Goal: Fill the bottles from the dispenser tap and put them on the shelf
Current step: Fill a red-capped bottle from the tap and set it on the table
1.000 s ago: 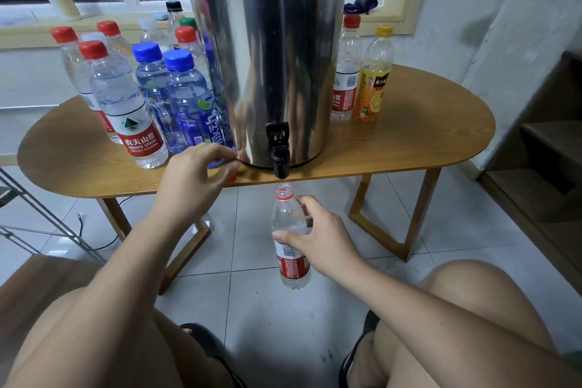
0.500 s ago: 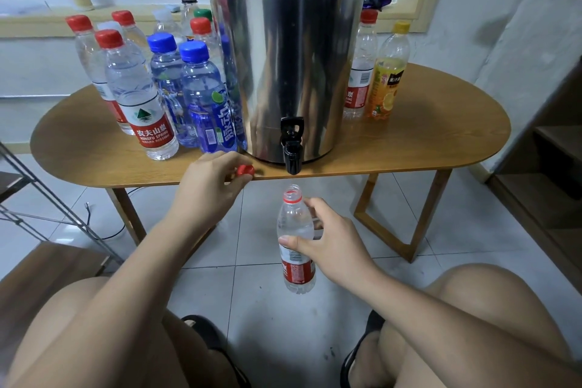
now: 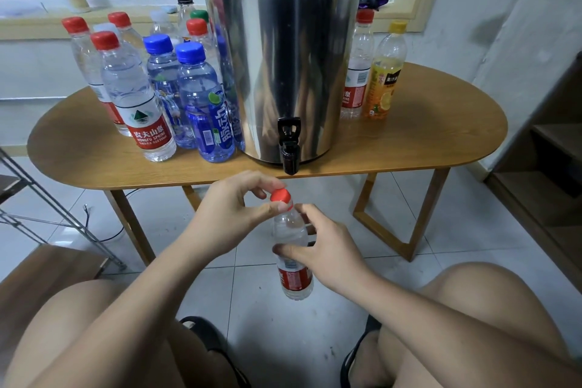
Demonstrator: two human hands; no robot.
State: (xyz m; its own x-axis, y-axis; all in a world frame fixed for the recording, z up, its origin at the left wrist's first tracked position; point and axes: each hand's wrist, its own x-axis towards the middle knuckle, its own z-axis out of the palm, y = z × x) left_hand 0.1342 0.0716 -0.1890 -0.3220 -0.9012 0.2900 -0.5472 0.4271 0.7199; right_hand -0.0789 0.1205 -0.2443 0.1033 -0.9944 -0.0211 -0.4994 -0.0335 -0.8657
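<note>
- Bottle (image 3: 289,230): clear plastic with a red label low on the body and a barcode strip above it. The label's writing is too small to read. It is held upright over the tiled floor, in front of the table edge, below the tap and nearer the person.
- Red cap (image 3: 280,196): sits at the bottle's neck.
- Left hand (image 3: 233,214): thumb and fingertips are curled round the red cap, pinching it.
- Right hand (image 3: 324,252): thumb and fingers are wrapped round the bottle's middle, just above the label.
- Dispenser (image 3: 283,41): a tall steel cylinder standing on the table (image 3: 425,142).
- Tap (image 3: 289,148): black, at the dispenser's base, hanging over the table's front edge.
- Water bottle (image 3: 138,98): at the front left of the table, with a red cap. Its red-and-white label reads "农夫山泉 NONGFU SPRING" under a green mountain mark.
- Blue-capped bottles (image 3: 204,104): these stand between the water bottle and the dispenser, and have blue labels with white characters.
- Further bottles behind these have red, white, green and black caps.
- Red-capped bottle (image 3: 357,72): to the right of the dispenser, with a red-and-white label only partly legible.
- Juice bottle (image 3: 384,79): touching that bottle's right side, with a yellow cap and an orange label showing citrus fruit.
</note>
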